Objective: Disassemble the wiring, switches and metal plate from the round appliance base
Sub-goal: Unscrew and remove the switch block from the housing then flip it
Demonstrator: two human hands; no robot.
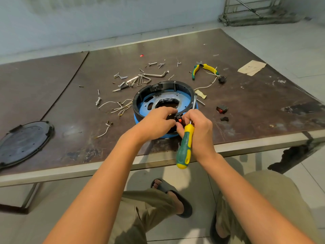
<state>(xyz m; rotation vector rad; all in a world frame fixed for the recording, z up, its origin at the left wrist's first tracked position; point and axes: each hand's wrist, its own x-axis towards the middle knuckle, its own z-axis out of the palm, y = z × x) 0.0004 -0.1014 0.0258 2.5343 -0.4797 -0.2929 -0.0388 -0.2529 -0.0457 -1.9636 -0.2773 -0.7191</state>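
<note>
Two hands meet at the near rim of the round appliance base [163, 87], which sits on the table [246, 111]. The left hand [158, 124] grips that rim; the right hand [199, 131] curls round a screwdriver [184, 147], fingertips by a red switch [179, 120]. The metal plate [183, 99] lies inside the base, loose wires [121, 106] left of it.

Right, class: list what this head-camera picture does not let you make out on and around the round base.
Head view: near rim of the round base, covered by the left hand and right hand.
The switch between the fingertips: mostly covered; its fixing is hidden.
Tip of the screwdriver: too small to tell its type.
The black cover: cut off by the left edge.
The loose screws: too small to count.
</note>
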